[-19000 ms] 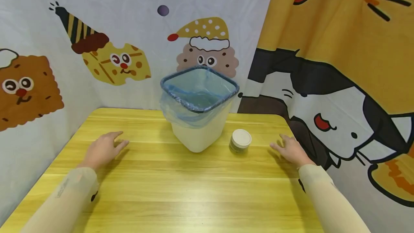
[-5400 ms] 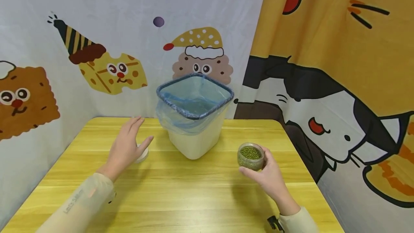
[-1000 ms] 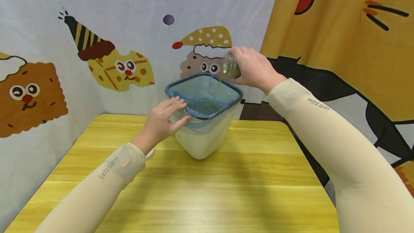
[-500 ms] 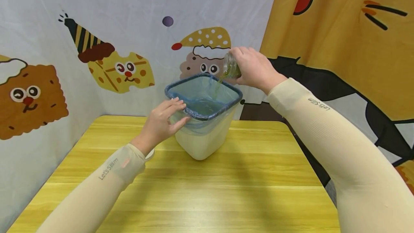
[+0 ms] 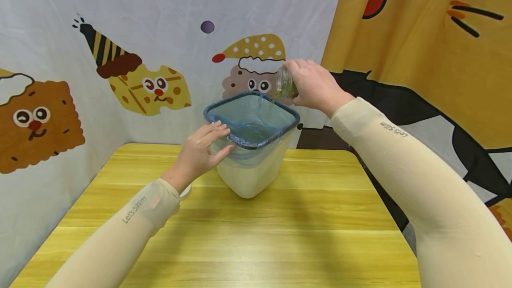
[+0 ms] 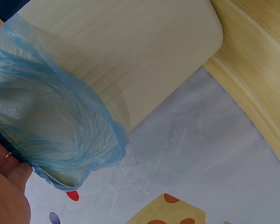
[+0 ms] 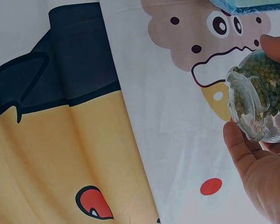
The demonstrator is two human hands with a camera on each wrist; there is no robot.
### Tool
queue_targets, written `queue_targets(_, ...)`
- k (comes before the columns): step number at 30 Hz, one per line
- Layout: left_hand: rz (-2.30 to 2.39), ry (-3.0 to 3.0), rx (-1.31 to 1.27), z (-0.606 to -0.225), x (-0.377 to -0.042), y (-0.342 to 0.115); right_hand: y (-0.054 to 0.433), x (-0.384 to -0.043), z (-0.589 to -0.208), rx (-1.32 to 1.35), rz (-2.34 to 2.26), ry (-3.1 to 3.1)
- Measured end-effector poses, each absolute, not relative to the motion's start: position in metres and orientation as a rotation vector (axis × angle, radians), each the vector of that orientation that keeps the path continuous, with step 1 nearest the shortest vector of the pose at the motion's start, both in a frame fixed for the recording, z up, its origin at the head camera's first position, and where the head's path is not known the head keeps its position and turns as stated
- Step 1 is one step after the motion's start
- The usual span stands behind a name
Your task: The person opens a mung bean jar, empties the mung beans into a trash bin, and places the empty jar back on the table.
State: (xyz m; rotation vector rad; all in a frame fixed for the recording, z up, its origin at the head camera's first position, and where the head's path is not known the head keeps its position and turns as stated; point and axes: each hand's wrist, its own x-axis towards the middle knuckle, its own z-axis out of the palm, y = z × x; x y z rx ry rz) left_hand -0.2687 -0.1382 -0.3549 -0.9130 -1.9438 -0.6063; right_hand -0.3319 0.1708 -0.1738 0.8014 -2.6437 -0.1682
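My right hand (image 5: 316, 84) grips a clear glass jar (image 5: 286, 82) of small green beans, tilted with its mouth to the left over the bin's far right rim. In the right wrist view, many beans (image 7: 270, 84) still lie inside the jar. A few beans fall from its mouth in the head view. Below stands a white bin (image 5: 251, 177), lined with a thin blue plastic bag (image 5: 248, 159) folded over the dark rim. With fingers extended, my left hand (image 5: 200, 148) touches the bin's near left rim, thumb against the bag outside; the bag partly hides this contact in the left wrist view.
The bin stands near the back of a yellow wood-grain table (image 5: 248, 243). Mostly behind the left wrist, a white lid (image 5: 186, 191) lies on it. A printed curtain (image 5: 168, 3) hangs close along the back and the sides.
The jar was capped on the table, then uncapped and held upright; now it tips over the bin. The left hand moved onto the rim. Over the last second, beans fell while both hands stayed put.
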Motion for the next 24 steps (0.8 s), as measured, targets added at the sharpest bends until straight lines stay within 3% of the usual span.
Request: queue_targets(24,-0.602,-1.938,-0.920,-0.3555,-0.2685,-0.1387,0.1703,-0.3317,-0.1721,0.823,-0.211,-2.622)
